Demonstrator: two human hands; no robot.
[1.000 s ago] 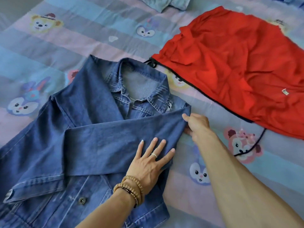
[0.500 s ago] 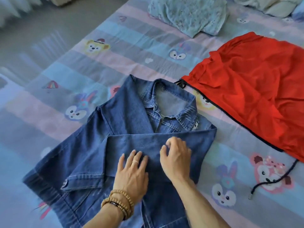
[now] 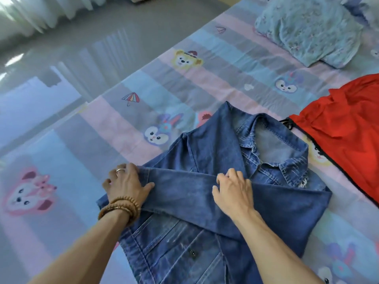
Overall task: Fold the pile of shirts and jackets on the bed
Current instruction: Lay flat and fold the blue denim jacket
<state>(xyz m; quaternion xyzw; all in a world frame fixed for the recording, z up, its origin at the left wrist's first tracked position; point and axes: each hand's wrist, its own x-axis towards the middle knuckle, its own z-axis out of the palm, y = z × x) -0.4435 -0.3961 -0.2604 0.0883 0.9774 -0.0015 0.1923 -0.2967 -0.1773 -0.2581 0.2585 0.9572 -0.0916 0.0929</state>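
The denim jacket [image 3: 225, 201] lies front-up on the bed [image 3: 164, 83], collar toward the far side, w/ one sleeve [image 3: 184, 187] folded straight across the chest. The left hand [image 3: 126, 186] (beaded bracelets on the wrist, ring on one finger) grips the cuff end of that sleeve at the jacket's left edge, fingers curled over the fabric and thumb lying on top. The right hand [image 3: 232, 190] sits mid-sleeve just below the collar, fingertips bunched and curled into the denim, apparently pinching a fold. Denim like this is prob. fairly heavy and stiff for cloth: it should hold a crease once pressed, won't slide much on the cotton sheet, and isn't fragile, but thick seams and the button placket will resist bending. Best holds look like the cuff, shoulder seams and hem corners, where doubled layers give firm purchase; a pinch mid-panel just lifts a tent of cloth. Next likely step, judging from the layout, is squaring this sleeve and then bringing the sides or hem over. A red garment [image 3: 344, 132] w/ black trim lies spread just right of the jacket, not yet folded, and a pale blue patterned one [image 3: 307, 31] sits crumpled near the far edge, well apart. No containers are in view; everything lies directly on the cartoon-print sheet.
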